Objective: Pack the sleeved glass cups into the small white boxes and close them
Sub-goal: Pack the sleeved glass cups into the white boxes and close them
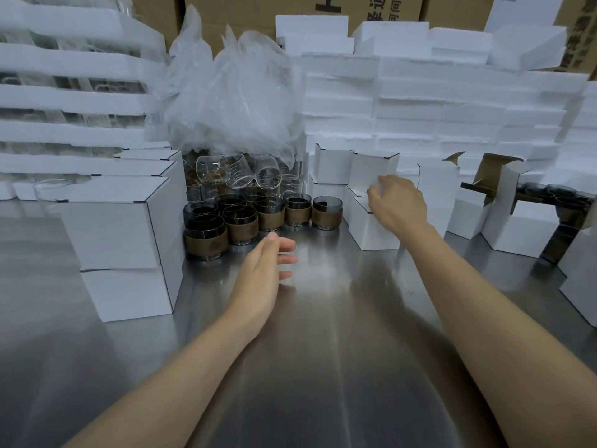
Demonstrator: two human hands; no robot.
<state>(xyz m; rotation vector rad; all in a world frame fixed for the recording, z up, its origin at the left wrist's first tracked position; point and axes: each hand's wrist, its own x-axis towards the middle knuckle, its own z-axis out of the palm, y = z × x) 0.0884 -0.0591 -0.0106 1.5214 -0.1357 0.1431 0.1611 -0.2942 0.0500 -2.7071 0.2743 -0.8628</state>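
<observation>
Head view is showing us both arms stretching over the shiny metal surface [323, 334]. Our left grip [265, 270] is hovering released, fingers straight and slightly spread, just in front of the sleeved glass cups [243, 227] and not touching them. Those cups are standing upright in a tight cluster at the middle of the surface, dark glass with brown sleeves. Our right grip [395, 202] is curling its fingers onto the top edge of a small white box [371, 227] standing right of the cups. Further right, open boxes [504, 195] are standing with flaps raised. Closed white cartons [119, 234] are sitting stacked to the left. Behind the cups, clear glasses [226, 173] are lying under crumpled plastic bags [232, 92], and white foam slabs [452, 101] are piling up against the back.
</observation>
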